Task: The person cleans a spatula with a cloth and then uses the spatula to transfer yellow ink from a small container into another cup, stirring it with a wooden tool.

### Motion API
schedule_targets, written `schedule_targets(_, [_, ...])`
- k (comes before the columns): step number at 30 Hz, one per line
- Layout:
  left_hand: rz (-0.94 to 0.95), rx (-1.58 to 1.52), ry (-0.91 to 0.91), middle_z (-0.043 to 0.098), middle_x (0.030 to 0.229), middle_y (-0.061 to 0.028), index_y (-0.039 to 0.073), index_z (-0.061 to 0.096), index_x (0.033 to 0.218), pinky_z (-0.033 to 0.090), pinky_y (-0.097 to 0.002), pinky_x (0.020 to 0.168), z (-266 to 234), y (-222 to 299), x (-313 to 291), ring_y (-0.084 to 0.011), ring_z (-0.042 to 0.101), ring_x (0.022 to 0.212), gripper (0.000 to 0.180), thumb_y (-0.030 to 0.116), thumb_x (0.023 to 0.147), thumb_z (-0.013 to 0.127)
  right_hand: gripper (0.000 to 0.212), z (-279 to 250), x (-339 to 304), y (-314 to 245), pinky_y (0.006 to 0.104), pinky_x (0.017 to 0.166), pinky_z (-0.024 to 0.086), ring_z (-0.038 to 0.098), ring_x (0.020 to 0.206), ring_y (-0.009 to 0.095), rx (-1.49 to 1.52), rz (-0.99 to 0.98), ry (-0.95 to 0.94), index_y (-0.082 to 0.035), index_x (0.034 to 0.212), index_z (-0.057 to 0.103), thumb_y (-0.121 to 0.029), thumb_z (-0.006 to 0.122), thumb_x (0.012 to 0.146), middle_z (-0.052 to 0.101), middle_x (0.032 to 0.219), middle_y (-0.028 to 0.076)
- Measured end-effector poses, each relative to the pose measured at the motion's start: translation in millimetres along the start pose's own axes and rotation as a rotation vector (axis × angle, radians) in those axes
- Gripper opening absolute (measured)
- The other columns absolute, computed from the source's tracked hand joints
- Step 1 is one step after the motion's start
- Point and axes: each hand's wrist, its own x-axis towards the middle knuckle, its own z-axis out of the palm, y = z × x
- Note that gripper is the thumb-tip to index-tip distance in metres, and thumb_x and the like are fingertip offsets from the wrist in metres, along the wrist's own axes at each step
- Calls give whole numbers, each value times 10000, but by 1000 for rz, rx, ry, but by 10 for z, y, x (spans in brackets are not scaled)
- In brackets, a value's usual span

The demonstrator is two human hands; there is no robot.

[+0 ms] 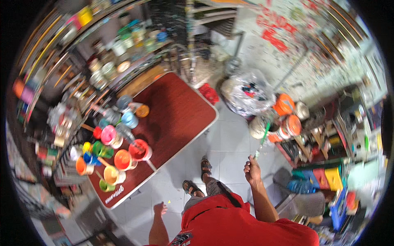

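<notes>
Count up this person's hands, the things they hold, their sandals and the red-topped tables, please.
Hands: 2, left hand and right hand
Held things: 1, slim green tool
Sandals: 2, left sandal and right sandal
Tables: 1, red-topped table
Total: 6

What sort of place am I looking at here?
Probably a paint or printing workshop, though I can't tell which. Open tubs of bright, paint-like colours crowd one side of the red table, more jars stand beyond it, and red marks streak the pale wall.
</notes>
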Motion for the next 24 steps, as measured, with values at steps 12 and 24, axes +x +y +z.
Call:
schedule_targets(12, [68,547,-245,615,1151,-142,116,484,1238,522,-415,694,1875,1163,277,-309,598,930,339,293,951,443,220,-1447,47,-930,226,432,311,392,480,77,-147,-58,282,-113,928,544,-303,655,927,485,643,-12])
schedule_targets(24, [590,559,-151,721,949,-106,-11,657,1094,532,-317,568,4924,3573,-445,-196,700,712,396,343,927,598,522,-2595,803,-2131,242,447,315,398,492,102,-217,47,317,54,1134,529,-446,494,991,455,667,19])
